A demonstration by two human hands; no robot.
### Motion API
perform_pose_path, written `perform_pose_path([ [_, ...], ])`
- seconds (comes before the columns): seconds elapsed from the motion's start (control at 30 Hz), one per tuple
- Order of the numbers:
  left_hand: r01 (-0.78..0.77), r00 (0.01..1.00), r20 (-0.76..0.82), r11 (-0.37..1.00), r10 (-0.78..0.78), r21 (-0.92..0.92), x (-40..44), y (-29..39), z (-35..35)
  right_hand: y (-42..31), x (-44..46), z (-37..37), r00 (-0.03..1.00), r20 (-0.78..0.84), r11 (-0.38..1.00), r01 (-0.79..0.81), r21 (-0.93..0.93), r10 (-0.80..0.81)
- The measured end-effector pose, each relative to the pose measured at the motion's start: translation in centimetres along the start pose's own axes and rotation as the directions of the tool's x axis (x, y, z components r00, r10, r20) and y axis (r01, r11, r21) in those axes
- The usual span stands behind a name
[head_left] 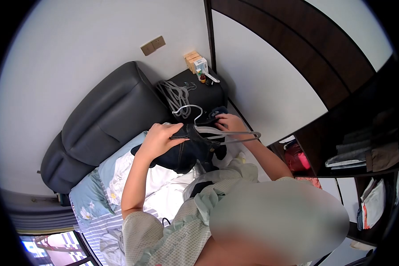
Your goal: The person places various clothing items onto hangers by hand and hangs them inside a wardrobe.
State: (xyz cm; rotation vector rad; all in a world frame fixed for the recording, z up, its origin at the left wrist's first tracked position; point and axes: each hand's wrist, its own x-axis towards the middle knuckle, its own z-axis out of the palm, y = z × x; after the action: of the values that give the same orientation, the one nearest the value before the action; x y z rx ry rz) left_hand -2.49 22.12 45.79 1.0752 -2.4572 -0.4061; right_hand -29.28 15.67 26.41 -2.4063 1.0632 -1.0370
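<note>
Dark denim jeans (177, 156) hang bunched in front of me, with a grey hanger (228, 133) partly inside their waist and its metal hook pointing up toward the nightstand. My left hand (162, 137) pinches the waistband from the left side. On the other side my right hand (228, 122) has its fingers bent around a dark piece of the denim, beyond the hanger; the hanger's end crosses over my right wrist.
A black nightstand (213, 95) holds a bunch of grey hangers (176, 95) and small boxes (195, 62). The dark padded headboard (108, 106) and bed with pillows (91, 195) lie left. An open wardrobe shelf (308, 177) with folded clothes (352, 153) stands right.
</note>
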Motion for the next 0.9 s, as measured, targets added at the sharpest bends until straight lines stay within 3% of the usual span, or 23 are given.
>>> perform_pose_path([
  [0.1,0.027,0.999,-0.037,0.999,-0.026,0.032,-0.7,-0.4,0.3,-1.0,-0.3,-0.1,0.984,-0.131,0.978,-0.141,-0.151,0.122],
  [0.2,0.076,0.992,-0.103,0.996,-0.07,0.051,-1.0,-0.6,0.2,-0.6,-1.0,-0.8,0.957,-0.205,0.979,-0.2,0.044,0.205],
  [0.33,0.146,0.98,-0.143,0.988,-0.138,0.047,-1.0,-1.1,0.4,0.0,-1.8,-2.3,0.957,-0.164,0.953,-0.265,-0.15,0.24],
  [0.43,0.14,0.98,-0.147,0.99,-0.134,0.032,-0.9,-1.6,1.0,-0.4,-1.5,-3.5,0.915,-0.09,0.91,-0.402,-0.107,0.393],
  [0.53,0.168,0.972,-0.168,0.986,-0.163,0.017,-0.8,-2.0,1.5,1.3,-2.2,-3.7,0.928,-0.239,0.948,-0.31,-0.069,0.286],
  [0.63,0.199,0.956,-0.22,0.98,-0.196,-0.007,-0.6,-2.5,2.1,2.8,-2.4,-4.4,0.842,-0.105,0.839,-0.502,0.209,0.529],
  [0.73,0.243,0.945,-0.219,0.97,-0.243,-0.028,-0.7,-3.0,2.2,3.3,-2.3,-4.7,0.841,-0.179,0.838,-0.439,0.325,0.511],
  [0.83,0.253,0.951,-0.177,0.967,-0.255,-0.036,-0.7,-2.9,2.3,3.3,-1.0,-6.0,0.805,-0.198,0.798,-0.458,0.392,0.559],
  [0.9,0.239,0.961,-0.146,0.971,-0.236,0.005,-0.6,-2.7,2.6,1.8,0.1,-7.6,0.777,-0.245,0.811,-0.521,0.266,0.58],
])
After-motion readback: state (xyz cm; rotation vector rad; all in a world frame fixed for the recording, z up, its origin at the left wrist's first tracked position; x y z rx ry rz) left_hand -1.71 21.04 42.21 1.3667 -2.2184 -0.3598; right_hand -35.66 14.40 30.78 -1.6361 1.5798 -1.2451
